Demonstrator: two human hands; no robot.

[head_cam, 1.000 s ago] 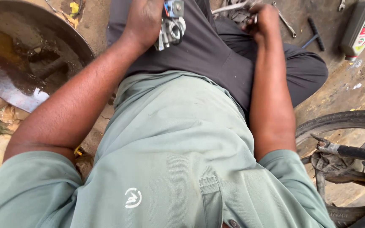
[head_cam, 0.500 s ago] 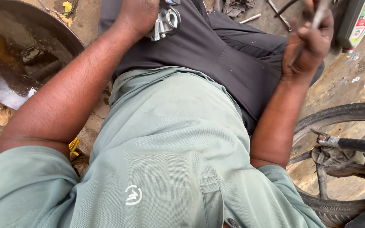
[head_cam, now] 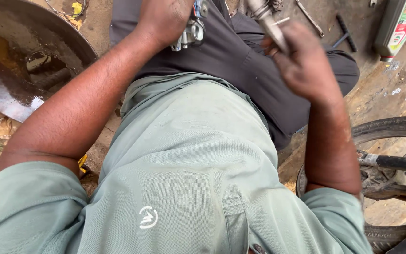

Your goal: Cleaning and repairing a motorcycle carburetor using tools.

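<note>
I look down over my grey-green shirt and dark trousers. My left hand [head_cam: 165, 19] rests on my lap at the top of the view and grips a small silver metal part [head_cam: 191, 30] with a ring-shaped end. My right hand [head_cam: 301, 63] is raised above my right thigh, greasy, and closed around a slim metal tool [head_cam: 266, 21] that points up and to the left. The tool's far end runs out of view at the top edge.
A large oily metal pan [head_cam: 29, 75] with dark liquid and parts sits at the upper left. Loose tools [head_cam: 323, 23] and a green oil bottle [head_cam: 398, 26] lie on the ground at upper right. A motorcycle wheel [head_cam: 391, 155] with axle stands at right.
My right hand lifted the slim tool from the ground at the top, swung right, then came back toward the middle. My left hand has stayed on the silver part.
</note>
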